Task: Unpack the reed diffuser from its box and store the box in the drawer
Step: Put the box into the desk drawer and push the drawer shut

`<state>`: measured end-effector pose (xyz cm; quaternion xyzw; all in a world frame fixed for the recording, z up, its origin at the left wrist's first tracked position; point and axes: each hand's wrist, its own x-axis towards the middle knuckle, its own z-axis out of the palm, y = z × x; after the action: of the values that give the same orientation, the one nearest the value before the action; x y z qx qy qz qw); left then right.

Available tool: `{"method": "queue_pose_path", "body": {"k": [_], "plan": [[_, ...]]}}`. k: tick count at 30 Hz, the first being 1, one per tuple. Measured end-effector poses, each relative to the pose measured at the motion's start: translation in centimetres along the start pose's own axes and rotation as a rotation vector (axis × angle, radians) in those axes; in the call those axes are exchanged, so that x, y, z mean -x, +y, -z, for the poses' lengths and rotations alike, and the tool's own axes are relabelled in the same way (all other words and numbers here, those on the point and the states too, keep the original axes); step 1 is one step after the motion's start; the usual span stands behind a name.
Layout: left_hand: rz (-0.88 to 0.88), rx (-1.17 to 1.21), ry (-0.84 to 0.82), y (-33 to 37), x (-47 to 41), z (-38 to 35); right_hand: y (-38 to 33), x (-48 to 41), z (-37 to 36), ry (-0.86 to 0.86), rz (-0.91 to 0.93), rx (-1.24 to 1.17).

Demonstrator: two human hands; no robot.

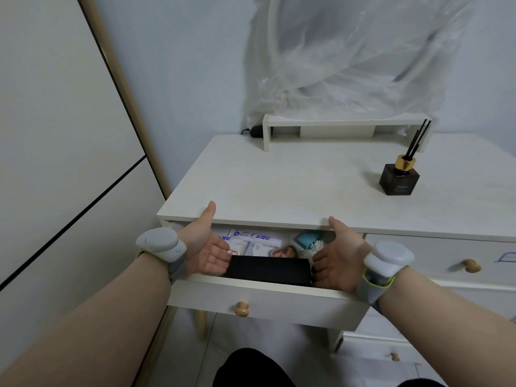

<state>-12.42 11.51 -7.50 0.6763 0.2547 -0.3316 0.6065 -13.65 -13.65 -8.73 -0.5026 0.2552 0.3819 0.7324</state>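
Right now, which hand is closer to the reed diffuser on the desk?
Right. The right hand is at the open drawer, below and left of the reed diffuser; the left hand is farther left.

home bedrm: white dresser (279,177), wardrobe (55,135), toiletries drawer (268,305)

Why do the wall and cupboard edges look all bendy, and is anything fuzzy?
Head view: the wide-angle lens bends straight lines near the frame's edges, so the cupboard edge leans and curves. Head view: light is soft and even, with faint shadows only. Head view: the black box in the drawer and the reed diffuser look fairly sharp; the plastic sheet looks hazy.
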Motion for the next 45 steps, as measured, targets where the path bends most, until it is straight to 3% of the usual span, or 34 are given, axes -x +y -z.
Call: {"method": "queue_pose_path", "body": {"k": [10, 16, 19, 24, 26, 30, 45], "plan": [[-0.153, 0.055, -0.018, 1.5, 3.2, 0.7, -2.3, 4.1, -0.1, -0.085, 0.181, -0.063], [-0.525, 0.083, 0.045, 1.3, 5.2, -0.3, -1.9, 6.1, -1.2, -0.063, 0.498, 0.134], [-0.797, -0.149, 0.179, -0.2, 6.2, -1.5, -0.4, 6.0, -1.7, 0.105, 0.791, 0.417], [-1.107, -0.851, 0.497, -2.9, 6.4, -2.6, 2.6, 5.5, -1.3, 0.421, 1.197, 1.228], [-1.183, -1.073, 0.538, -4.0, 5.9, -2.8, 3.8, 5.0, -1.2, 0.514, 1.325, 1.492], [-1.175, -1.27, 0.545, -5.8, 4.9, -3.1, 5.6, 3.4, -1.1, 0.686, 1.382, 1.785], [-1.022, -1.369, 0.577, -8.0, 4.0, -4.5, 8.6, 0.2, -0.3, 0.748, 1.35, 1.874]]}}
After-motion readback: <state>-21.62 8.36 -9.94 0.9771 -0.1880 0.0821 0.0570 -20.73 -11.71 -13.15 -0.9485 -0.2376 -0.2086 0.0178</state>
